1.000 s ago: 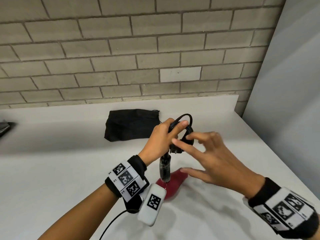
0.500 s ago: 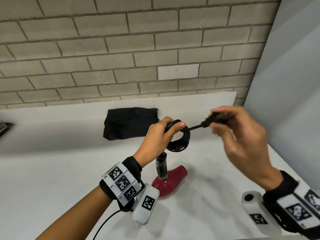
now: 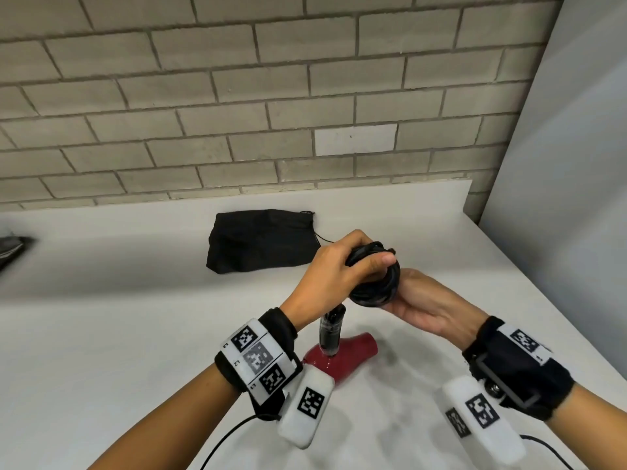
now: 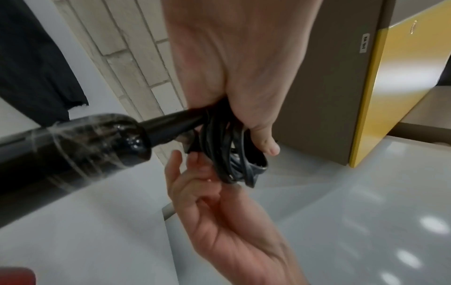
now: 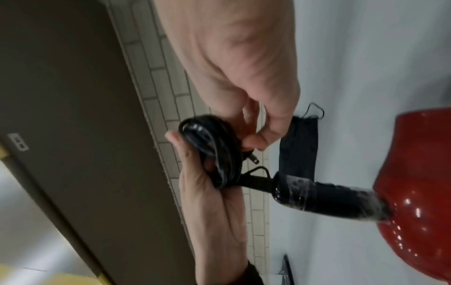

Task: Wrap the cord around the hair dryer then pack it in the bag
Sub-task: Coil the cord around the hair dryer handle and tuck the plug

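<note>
The red hair dryer [image 3: 353, 354] rests on the white counter with its black handle [image 3: 330, 334] pointing up. Its black cord [image 3: 375, 283] is gathered in a tight coil above the handle. My left hand [image 3: 366, 262] grips that coil from above, thumb across it. My right hand [image 3: 417, 300] lies palm up under the coil, its loosely bent fingers [image 4: 190, 173] touching the coil [image 4: 234, 154]. In the right wrist view the plug [image 5: 252, 158] sticks out of the coil [image 5: 212, 146] beside my right fingertips [image 5: 256, 140]. The black bag [image 3: 261, 242] lies flat behind the hands.
A brick wall [image 3: 271, 113] backs the counter [image 3: 118, 334], and a grey panel [image 3: 559, 198] closes off the right side. A dark object [image 3: 12, 247] sits at the far left edge. Thin cables [image 3: 224, 442] trail from my wrist devices.
My right hand held the plug end out to the right, then came in under the coil. The loose end now lies in the coil that my left hand holds.
</note>
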The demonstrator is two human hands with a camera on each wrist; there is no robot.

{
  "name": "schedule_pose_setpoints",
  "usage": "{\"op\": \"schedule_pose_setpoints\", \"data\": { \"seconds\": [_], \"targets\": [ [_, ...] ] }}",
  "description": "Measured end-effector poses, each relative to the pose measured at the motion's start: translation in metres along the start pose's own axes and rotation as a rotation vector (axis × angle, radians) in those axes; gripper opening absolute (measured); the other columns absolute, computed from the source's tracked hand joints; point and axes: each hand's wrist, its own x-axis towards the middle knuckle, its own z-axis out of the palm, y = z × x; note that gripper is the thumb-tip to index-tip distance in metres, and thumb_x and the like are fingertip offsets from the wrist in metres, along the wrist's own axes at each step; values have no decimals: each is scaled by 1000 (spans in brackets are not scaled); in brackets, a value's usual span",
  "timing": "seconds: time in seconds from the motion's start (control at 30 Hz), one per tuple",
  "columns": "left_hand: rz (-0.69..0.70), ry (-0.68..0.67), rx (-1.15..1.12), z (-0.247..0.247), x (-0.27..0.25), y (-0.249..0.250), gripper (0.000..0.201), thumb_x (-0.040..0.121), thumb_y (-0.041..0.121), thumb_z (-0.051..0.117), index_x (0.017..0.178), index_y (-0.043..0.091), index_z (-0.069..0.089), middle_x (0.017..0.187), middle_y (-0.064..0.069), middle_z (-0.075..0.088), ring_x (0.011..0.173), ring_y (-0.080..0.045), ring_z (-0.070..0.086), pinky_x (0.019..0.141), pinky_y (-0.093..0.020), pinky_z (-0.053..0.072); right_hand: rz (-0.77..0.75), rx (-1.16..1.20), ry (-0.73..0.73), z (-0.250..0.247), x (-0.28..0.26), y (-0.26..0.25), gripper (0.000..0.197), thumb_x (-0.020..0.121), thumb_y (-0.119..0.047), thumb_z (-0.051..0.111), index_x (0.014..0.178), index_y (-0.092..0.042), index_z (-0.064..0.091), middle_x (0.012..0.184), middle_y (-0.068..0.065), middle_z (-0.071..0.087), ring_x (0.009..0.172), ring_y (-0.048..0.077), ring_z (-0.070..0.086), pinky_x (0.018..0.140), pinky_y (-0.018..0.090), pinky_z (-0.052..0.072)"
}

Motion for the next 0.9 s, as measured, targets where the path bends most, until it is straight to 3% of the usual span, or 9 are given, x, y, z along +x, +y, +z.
{"op": "schedule_pose_setpoints", "data": {
  "seconds": [0.13,0.27,0.33,0.43,0.53,0.6,0.67,0.77,0.9],
  "targets": [
    [-37,27,-48,-12,2,-6,30,87,37,63,87,7,61,65,3,57,59,-6,54,60,-24,44,-103,-65,-13,8,-6,7,25,93,-8,51,111,2,66,112,10,71,108,18,63,96,26,49],
    [-51,6,-92,-13,-1,-7,27,88,35,62,89,8,64,70,3,61,64,-10,56,63,-22,46,-223,-88,46,11,-10,-2,31,86,5,58,114,-5,46,100,20,72,92,24,69,83,28,56],
    [-61,6,-130,-13,-1,-6,31,88,34,63,89,3,62,65,2,56,58,-14,47,55,-22,40,-304,-372,207,11,-12,-5,39,84,-4,66,111,-13,40,91,15,71,77,19,68,72,26,50],
    [-79,24,-187,-13,0,-8,37,86,36,64,89,-1,59,68,-10,43,58,-20,37,53,-31,31,-495,-665,521,3,-19,-6,31,78,-23,74,95,-14,50,81,7,64,63,17,62,59,15,45],
    [-94,29,-197,-15,1,-7,34,86,37,65,86,2,60,70,-11,40,58,-20,37,53,-29,31,-902,-1066,676,-3,-28,-14,40,79,-20,75,110,-11,52,104,9,53,77,17,53,69,10,40],
    [-93,13,-183,-15,1,-8,31,86,37,65,83,6,61,68,-8,41,58,-19,38,52,-26,32,-978,-1451,660,-8,-25,-23,53,81,-17,71,128,-10,48,122,17,43,93,24,50,79,17,39],
    [-93,-5,-169,-13,0,-8,32,85,38,65,83,7,61,64,-4,42,56,-17,39,52,-24,34,-996,-1618,634,-11,-19,-30,42,84,-14,69,123,-7,56,120,19,50,97,31,51,74,31,47],
    [-84,-19,-162,-12,0,-7,35,84,39,65,84,5,60,61,-1,43,56,-16,40,54,-27,34,-1044,-1555,484,-11,-14,-28,20,86,-11,66,104,-4,66,92,12,66,85,28,59,70,35,51],
    [-58,-7,-74,-14,-1,-7,26,88,37,61,87,10,61,65,11,55,61,-1,52,63,-17,42,-625,-888,211,-4,-21,-14,16,93,-17,56,102,-11,68,90,-2,73,83,6,68,78,14,48]
  ]
}}
